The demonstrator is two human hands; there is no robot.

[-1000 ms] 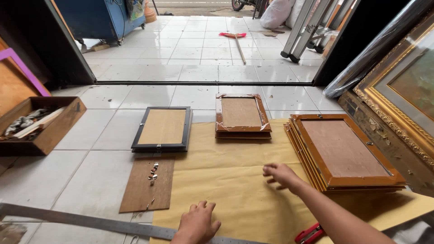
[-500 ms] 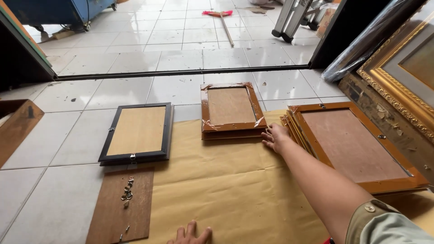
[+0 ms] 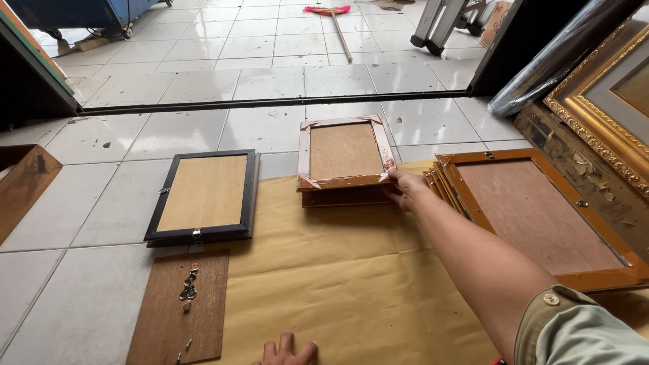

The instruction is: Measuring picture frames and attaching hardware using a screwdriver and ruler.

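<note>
Brown frames (image 3: 345, 159) stacked at the paper's (image 3: 338, 270) far edge are gripped by the right hand (image 3: 405, 189); left hand (image 3: 289, 351) rests flat, released.

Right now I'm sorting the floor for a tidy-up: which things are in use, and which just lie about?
In use:
right hand
small brown frame stack
brown paper
left hand

Lying about:
black frame
board with small hooks
large brown frames
gilt frame
broom

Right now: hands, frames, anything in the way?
Right hand gripping corner of top brown frame on small stack. Left hand flat on kraft paper. Orange frame stack alongside.
</note>
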